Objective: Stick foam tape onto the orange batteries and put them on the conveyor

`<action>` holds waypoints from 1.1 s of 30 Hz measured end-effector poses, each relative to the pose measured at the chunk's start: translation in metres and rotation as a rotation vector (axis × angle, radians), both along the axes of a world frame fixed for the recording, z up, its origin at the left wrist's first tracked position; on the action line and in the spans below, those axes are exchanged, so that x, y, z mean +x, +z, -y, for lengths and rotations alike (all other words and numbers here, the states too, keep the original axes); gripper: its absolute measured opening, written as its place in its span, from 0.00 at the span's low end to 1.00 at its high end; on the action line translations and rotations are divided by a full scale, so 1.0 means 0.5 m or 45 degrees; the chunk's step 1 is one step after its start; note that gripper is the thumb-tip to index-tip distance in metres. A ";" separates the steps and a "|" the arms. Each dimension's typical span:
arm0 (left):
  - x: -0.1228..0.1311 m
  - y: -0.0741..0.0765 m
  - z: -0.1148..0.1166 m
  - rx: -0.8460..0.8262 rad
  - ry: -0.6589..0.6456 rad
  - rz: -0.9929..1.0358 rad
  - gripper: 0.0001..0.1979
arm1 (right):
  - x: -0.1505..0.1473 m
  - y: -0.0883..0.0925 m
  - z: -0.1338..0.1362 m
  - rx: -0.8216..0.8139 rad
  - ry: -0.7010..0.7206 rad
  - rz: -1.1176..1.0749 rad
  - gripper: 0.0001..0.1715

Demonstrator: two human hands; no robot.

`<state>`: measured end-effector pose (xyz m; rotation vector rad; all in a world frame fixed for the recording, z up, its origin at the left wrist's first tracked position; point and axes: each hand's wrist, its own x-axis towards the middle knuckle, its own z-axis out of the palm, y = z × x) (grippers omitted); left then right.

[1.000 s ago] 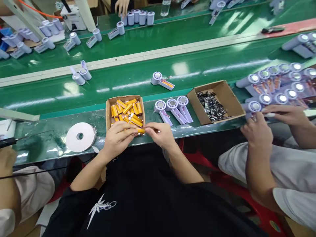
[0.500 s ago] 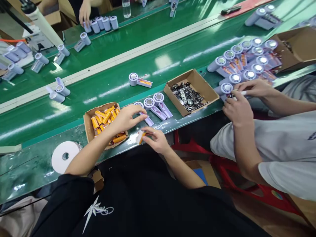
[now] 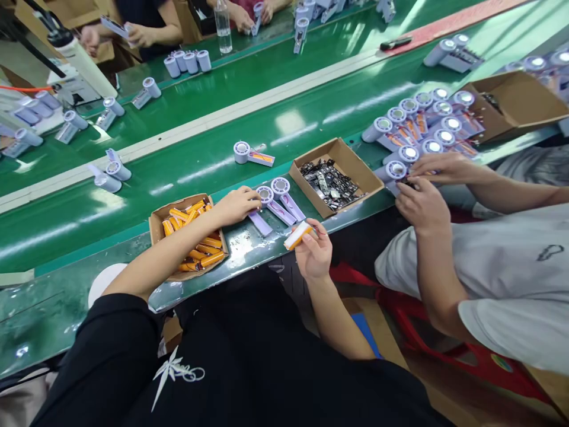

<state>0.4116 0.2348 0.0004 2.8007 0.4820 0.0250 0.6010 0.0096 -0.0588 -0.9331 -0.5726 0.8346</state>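
My right hand (image 3: 315, 252) pinches an orange battery (image 3: 297, 235) with a white strip along its upper face, held just off the bench's front edge. Over the round head of the leftmost lavender fan housing (image 3: 260, 223), my left hand (image 3: 239, 206) has its fingers curled; the head is mostly hidden, while the handle shows below. Two similar lavender housings (image 3: 281, 212) lie beside it, their handles showing thin red wires. Left of these, under my left forearm, a cardboard box (image 3: 156, 220) holds many orange batteries (image 3: 208, 252).
A cardboard box (image 3: 372, 179) of small dark parts stands right of the housings. Further right, a co-worker's hands (image 3: 424, 196) work by grouped lavender units (image 3: 409, 107). One unit (image 3: 242, 152) lies on the green belt (image 3: 191, 142). A white roll (image 3: 104, 279) is partly behind my forearm.
My right hand has moved right with the battery, turning its white face up. My left hand has come down and closed on the leftmost housing's head.
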 end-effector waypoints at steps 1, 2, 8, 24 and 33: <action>-0.015 0.007 -0.020 -0.033 0.056 0.023 0.16 | 0.003 0.009 -0.008 0.003 -0.015 -0.023 0.25; -0.036 0.017 -0.044 -0.052 0.143 0.052 0.16 | 0.008 0.020 -0.018 0.008 -0.029 -0.031 0.26; -0.222 0.087 -0.191 0.074 0.758 0.409 0.13 | 0.050 0.111 -0.113 0.081 0.024 0.104 0.28; -0.222 -0.037 -0.275 -0.028 0.749 -0.144 0.13 | -0.122 0.129 -0.578 0.168 0.644 1.125 0.28; -0.240 -0.044 -0.282 0.017 0.670 -0.066 0.15 | -0.076 0.083 -0.574 0.033 0.705 1.098 0.28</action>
